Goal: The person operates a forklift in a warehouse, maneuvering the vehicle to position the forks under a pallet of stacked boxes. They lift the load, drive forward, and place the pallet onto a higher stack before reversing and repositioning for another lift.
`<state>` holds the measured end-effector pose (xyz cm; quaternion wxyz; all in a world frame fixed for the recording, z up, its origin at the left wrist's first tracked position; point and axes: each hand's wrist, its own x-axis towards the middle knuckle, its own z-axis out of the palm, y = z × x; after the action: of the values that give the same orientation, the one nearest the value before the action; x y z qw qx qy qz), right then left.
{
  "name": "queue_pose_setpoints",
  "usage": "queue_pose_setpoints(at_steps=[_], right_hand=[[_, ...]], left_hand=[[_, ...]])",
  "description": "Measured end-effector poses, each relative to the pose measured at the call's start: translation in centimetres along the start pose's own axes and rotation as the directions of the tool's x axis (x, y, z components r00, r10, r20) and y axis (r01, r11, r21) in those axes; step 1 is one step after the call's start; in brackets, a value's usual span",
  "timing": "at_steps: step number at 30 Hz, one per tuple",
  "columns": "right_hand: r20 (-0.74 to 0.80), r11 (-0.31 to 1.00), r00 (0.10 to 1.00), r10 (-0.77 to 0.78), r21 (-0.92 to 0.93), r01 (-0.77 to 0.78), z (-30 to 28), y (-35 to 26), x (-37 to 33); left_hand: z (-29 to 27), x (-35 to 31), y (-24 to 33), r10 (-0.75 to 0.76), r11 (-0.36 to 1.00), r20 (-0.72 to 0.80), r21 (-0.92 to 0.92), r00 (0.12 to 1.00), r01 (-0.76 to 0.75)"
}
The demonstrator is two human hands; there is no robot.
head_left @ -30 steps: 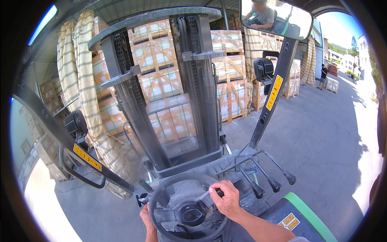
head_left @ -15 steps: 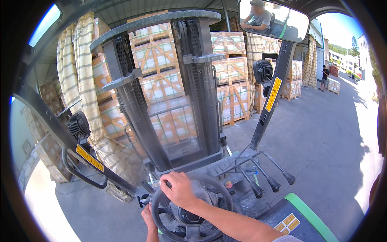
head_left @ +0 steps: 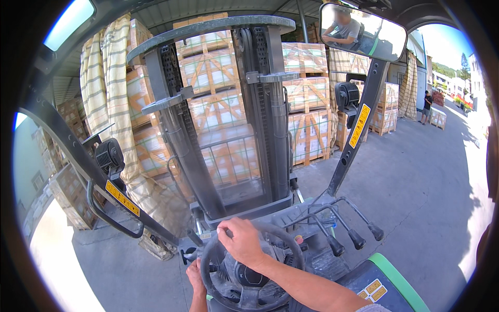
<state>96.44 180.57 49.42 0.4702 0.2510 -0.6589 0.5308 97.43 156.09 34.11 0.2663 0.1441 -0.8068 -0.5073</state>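
My right hand is closed over the upper left rim of the black steering wheel, and its forearm crosses over the wheel from the lower right. Low beside the wheel's left side is my left hand. Its fingers are curled, and what they hold is partly hidden by the rim. A short dark lever sticks up just above that hand. To the right of the wheel stand several black-knobbed control levers, with neither hand on them.
Ahead rises the forklift mast. Behind it are stacked wooden crates with wrapped contents, beside a striped curtain. A mirror hangs at upper right. Far right, a person stands by a lone crate on the paved ground.
The view has shifted slightly, so the mast, crates and mirror sit farther right in the picture. Both hands keep about the same places at the wheel.
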Motion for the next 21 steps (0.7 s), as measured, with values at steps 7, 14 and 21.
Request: queue_pose_setpoints(at_steps=[7, 14, 21], right_hand=[[0.026, 0.998, 0.998, 0.053, 0.028, -0.054, 0.3, -0.5, -0.1], [-0.01, 0.996, 0.996, 0.085, 0.04, -0.085, 1.2, -1.0, -0.4], [-0.033, 0.997, 0.998, 0.052, 0.059, -0.05, 1.3, -0.9, -0.4]], left_hand=[[0.2, 0.2, -0.5, 0.013, 1.0, -0.009, 0.001, 1.0, -0.013], [0.2, 1.3, -2.4, 0.071, 0.996, -0.003, 0.054, 0.997, -0.071], [-0.1, 1.0, -2.0, 0.032, 0.999, 0.003, 0.042, 0.999, -0.032]])
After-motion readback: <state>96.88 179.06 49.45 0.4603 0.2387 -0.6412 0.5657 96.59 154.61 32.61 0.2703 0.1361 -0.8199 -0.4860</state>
